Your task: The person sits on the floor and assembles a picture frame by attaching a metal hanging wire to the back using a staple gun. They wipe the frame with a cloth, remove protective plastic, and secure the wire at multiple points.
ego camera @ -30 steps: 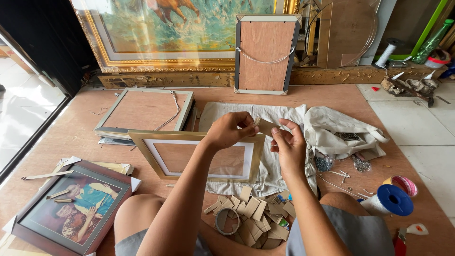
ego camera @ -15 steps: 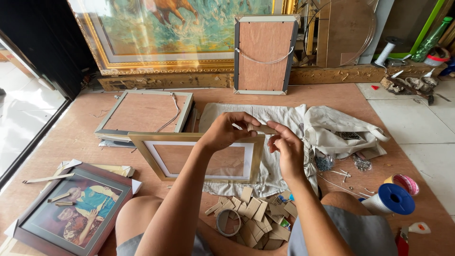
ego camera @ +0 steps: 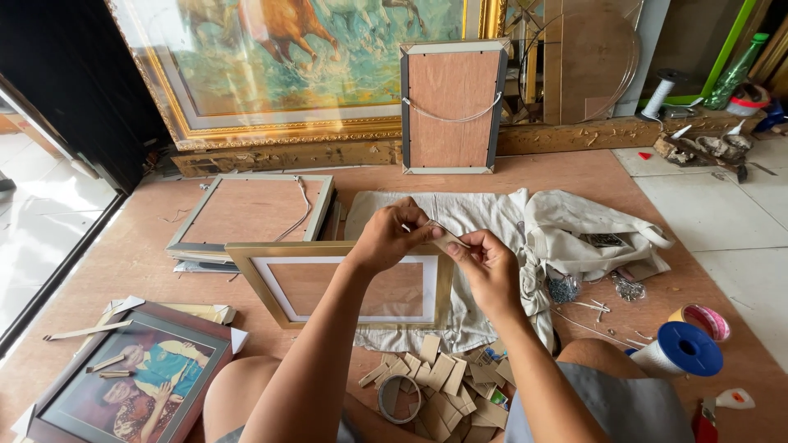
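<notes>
Tape strip (ego camera: 447,239) pinched between my left hand (ego camera: 390,238) and right hand (ego camera: 486,267); it may twist and stick to itself above the gold frame (ego camera: 246,267).

Both forearms reach away from the body and converge at centre. The left hand (ego camera: 392,238) and right hand (ego camera: 486,268) meet, fingertips pinched together, knuckles raised, wrists slightly bent.
</notes>
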